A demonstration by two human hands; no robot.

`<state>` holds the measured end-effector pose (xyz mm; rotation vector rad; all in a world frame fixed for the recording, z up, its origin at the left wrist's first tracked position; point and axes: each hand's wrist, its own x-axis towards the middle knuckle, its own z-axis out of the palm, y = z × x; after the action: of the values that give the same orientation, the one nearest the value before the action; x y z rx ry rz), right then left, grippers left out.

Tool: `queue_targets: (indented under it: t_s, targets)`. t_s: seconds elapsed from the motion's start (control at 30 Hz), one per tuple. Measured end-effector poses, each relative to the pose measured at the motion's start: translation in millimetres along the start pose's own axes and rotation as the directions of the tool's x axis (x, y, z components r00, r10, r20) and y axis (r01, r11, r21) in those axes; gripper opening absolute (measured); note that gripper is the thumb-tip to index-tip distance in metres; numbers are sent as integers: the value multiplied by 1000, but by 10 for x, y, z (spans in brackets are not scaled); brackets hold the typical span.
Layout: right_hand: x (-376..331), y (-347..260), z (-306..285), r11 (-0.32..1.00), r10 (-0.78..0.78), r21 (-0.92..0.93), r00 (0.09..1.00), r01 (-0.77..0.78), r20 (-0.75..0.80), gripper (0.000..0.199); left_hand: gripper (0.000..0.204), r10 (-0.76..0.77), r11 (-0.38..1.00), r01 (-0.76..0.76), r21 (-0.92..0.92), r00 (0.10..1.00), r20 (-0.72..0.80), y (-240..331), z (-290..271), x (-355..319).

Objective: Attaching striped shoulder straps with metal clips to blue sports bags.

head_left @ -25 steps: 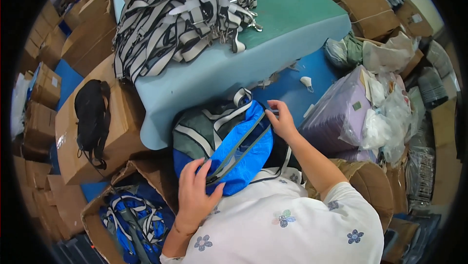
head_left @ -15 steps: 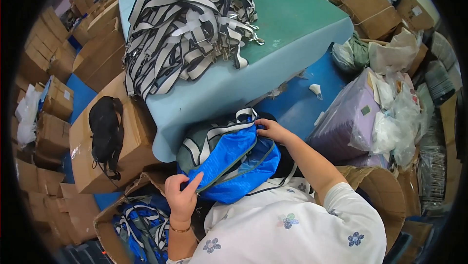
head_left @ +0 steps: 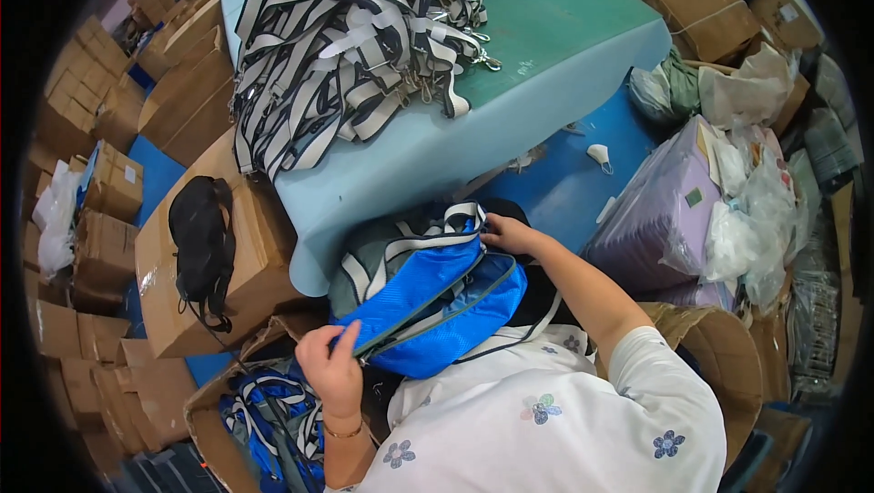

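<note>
On my lap lies a blue and grey duffel bag (head_left: 451, 338) with white and dark webbing straps. Its long zipper is open, and a dark gap shows between the two zipper edges. My left hand (head_left: 330, 367) is closed on the bag's near left end, beside the end of the zipper. At the bag's far right end my right hand (head_left: 510, 233) grips the blue fabric, close to a strap loop; some of its fingertips are hidden behind the fabric.
A green and light blue covered table (head_left: 564, 29) stands ahead, bearing a heap of striped straps (head_left: 355, 56) with metal hooks. Left are a carton (head_left: 259, 265) with a black pouch (head_left: 200, 238) and an open box of blue bags (head_left: 273, 420). Purple wrapped stacks (head_left: 651, 206) stand right.
My left hand has shifted slightly left and down along the bag's end. The zipper opening gapes wider, and the view has tilted a little.
</note>
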<state>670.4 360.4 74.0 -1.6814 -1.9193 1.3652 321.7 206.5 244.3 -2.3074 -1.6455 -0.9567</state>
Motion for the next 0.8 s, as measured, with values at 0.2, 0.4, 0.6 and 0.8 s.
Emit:
queue_targets:
  t_s: [0.2,0.4,0.6,0.8]
  targets:
    - [-143,-281,255,950,-294,-134,953,283,-70,32,40,-369,928,371,-6,921,-124,-442,14,-29]
    - [-280,-305,260,912,-385,-254,884,321,-266,22,54,-217,970,185,154,951,220,-112,-158,191]
    - [-522,-385,79,891,-418,-316,860,325,-295,17,39,248,784,56,-618,884,395,594,75,208]
    - [-245,-243,183,966,-242,80,970,244,-33,37,52,308,846,83,-527,731,609,804,675,55]
